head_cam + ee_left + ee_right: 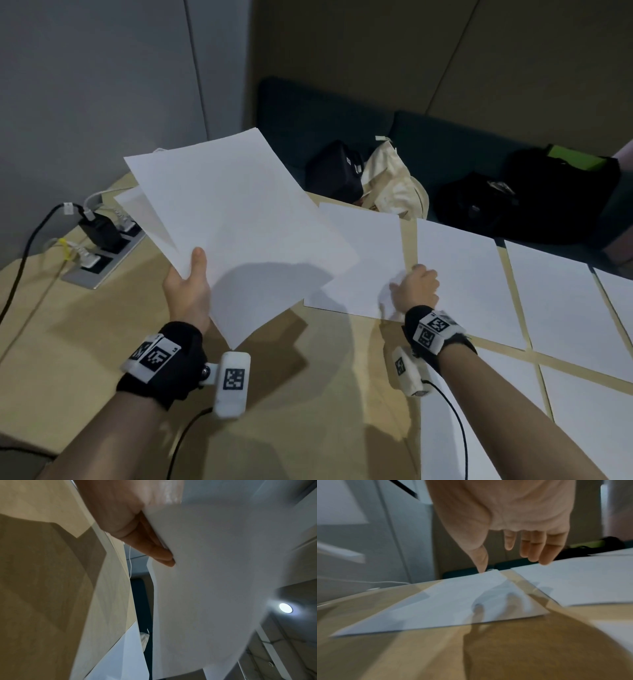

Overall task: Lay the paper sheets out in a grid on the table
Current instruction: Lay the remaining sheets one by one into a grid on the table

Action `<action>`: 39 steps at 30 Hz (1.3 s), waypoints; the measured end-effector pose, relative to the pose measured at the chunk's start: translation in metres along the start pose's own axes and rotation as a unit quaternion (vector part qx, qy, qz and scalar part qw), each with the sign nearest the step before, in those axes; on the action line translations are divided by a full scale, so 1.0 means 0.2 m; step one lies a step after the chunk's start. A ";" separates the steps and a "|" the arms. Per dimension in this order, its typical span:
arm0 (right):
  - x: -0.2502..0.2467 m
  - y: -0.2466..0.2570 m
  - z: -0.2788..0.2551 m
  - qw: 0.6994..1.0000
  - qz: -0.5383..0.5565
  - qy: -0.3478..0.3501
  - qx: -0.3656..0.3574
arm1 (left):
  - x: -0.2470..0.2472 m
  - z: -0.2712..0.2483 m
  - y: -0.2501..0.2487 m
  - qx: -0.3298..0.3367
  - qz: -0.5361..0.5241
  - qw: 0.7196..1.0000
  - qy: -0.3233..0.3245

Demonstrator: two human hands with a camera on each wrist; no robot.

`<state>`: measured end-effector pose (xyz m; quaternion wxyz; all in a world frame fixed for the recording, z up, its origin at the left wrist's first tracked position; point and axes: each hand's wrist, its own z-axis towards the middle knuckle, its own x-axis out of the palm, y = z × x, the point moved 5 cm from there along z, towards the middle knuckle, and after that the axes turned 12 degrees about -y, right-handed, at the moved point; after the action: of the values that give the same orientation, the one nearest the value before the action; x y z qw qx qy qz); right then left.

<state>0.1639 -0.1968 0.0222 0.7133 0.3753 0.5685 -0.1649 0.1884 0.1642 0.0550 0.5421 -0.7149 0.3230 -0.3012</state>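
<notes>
Already a good part of the grid lies on the pale wooden table [102, 342]: to the right of the right hand [416, 287] white paper sheets sit flat in rows with narrow strips of bare wood between them, among them the nearest placed white sheet [469, 274] and, beyond it, a further white sheet [561, 301]; more run off the right edge, so their full count cannot be told.

Directly under the right hand lies the newest flat white sheet [363, 260], at the left end of the far row. From the right wrist view the fingers [534, 547] hang straight and loose just above it, gripping nothing; whether the thumb tip touches the paper is unclear through the blur. This sheet looks slightly skewed against its neighbour, so it may want squaring.

Up and to the left, the left hand [188, 284] grasps a loose bundle of white paper sheets [239, 212], thumb on top and fingers [154, 547] beneath, held clear above the table. By this showing several sheets remain to be laid, with bare wood under and left of that hand to take them.

Beyond the bundle sits a grey power strip with plugs [102, 246].
</notes>
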 end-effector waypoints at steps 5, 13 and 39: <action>0.15 0.15 -0.21 0.951 -0.120 0.167 -0.229 | 0.04 -0.01 0.02 0.014 0.010 1.000 0.003; 0.22 0.13 -0.23 0.950 -0.109 0.197 -0.217 | 0.06 -0.01 0.04 0.019 0.020 1.000 0.009; 0.21 0.12 -0.22 0.965 -0.076 0.177 -0.177 | 0.02 -0.04 0.05 0.021 0.036 0.999 0.030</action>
<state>0.1615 -0.1406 -0.0122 0.6417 0.2218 0.7327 -0.0461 0.1835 0.1537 0.0470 0.5575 -0.6820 0.3582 -0.3094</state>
